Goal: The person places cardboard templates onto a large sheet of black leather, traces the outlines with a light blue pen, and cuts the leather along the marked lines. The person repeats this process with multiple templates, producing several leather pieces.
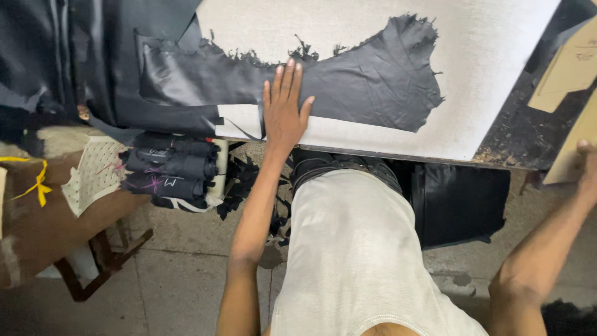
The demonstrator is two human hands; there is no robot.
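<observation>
A: While the left hand [283, 112] lies flat, fingers spread, on the black leather piece [367, 81] atop the white cutting board [497, 68] — head view, item one?
B: Keep it pressed smooth. Item two: right hand [584, 167] gripping a tan cardboard pattern [569, 149] at the table edge, well apart

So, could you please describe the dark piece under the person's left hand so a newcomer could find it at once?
Start at the white cutting board on the table. The black leather piece lies across it, flat under the left hand. Unlike the rolled black bundles below the table edge, it is spread out, with ragged, frayed edges.
</observation>
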